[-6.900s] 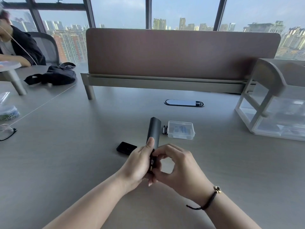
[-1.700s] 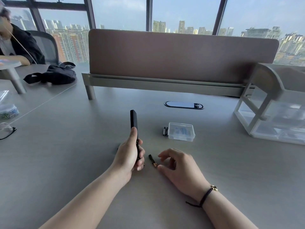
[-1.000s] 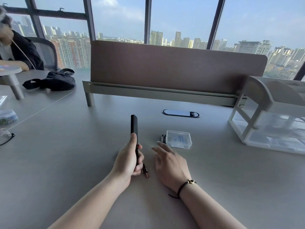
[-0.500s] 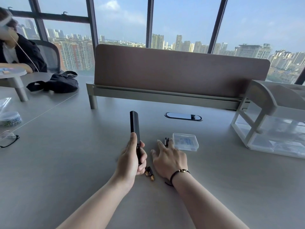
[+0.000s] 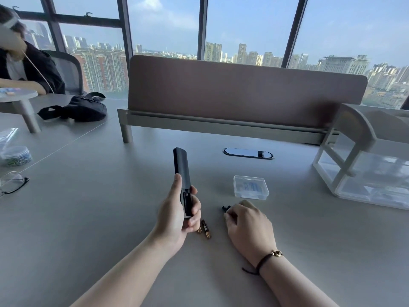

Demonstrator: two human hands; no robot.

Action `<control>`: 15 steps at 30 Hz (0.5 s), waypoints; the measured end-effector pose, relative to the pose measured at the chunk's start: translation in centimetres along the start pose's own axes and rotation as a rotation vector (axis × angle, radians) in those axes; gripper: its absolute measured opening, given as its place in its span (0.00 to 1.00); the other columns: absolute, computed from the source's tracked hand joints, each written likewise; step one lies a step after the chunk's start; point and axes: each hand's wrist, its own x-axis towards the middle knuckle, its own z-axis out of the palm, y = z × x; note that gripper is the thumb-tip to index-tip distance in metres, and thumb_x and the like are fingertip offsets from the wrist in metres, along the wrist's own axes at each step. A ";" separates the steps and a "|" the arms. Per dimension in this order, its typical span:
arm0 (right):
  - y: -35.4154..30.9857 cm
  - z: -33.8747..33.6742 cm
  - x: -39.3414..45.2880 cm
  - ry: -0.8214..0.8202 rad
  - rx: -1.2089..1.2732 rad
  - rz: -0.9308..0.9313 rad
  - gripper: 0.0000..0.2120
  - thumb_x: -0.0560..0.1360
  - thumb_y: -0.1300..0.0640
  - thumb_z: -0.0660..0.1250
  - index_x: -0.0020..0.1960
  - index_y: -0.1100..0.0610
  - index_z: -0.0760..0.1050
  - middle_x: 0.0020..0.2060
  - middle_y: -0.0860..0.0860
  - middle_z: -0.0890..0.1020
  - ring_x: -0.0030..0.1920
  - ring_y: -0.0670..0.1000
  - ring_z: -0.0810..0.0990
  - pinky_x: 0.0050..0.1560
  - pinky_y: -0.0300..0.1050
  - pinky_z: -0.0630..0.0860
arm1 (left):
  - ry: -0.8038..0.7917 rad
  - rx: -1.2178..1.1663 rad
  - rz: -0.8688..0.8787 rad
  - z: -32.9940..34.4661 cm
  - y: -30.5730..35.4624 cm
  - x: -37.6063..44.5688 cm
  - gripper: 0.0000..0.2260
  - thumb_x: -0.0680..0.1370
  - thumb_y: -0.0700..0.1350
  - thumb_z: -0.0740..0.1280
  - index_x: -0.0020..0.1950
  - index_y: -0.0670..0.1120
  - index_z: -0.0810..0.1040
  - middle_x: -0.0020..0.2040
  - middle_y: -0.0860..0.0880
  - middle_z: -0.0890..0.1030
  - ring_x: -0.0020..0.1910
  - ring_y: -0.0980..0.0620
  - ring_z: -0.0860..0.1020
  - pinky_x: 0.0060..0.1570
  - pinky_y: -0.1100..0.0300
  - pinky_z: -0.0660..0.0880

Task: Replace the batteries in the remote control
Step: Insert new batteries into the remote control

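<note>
My left hand (image 5: 177, 214) grips the lower end of a slim black remote control (image 5: 182, 173), held tilted up off the table with its open battery bay facing me. Two black-and-gold batteries (image 5: 205, 228) lie on the table just right of that hand. My right hand (image 5: 247, 224) rests on the table with its fingers curled over two dark batteries (image 5: 226, 207), whose ends show at the fingertips. A small clear plastic case (image 5: 250, 187) sits just beyond them.
A brown desk divider (image 5: 243, 91) closes off the far side, with an oval cable port (image 5: 247, 153) before it. A clear drawer organiser (image 5: 367, 165) stands at right. At left are glasses (image 5: 12, 181), a small tub (image 5: 15, 155), a black bag (image 5: 77, 108) and a seated person.
My right hand has pulled back toward me and to the right, fingers closing on the dark batteries beside the clear case. The left hand keeps the remote held up.
</note>
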 end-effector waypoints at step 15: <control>2.2 -1.4 0.4 -0.197 0.137 -0.111 0.10 0.77 0.55 0.66 0.57 0.50 0.82 0.49 0.47 0.80 0.50 0.51 0.81 0.52 0.44 0.76 | -0.247 0.144 -0.077 0.8 -0.5 -1.2 0.29 0.80 0.64 0.52 0.62 0.42 0.75 0.33 0.43 0.73 0.25 0.48 0.71 0.21 0.63 0.60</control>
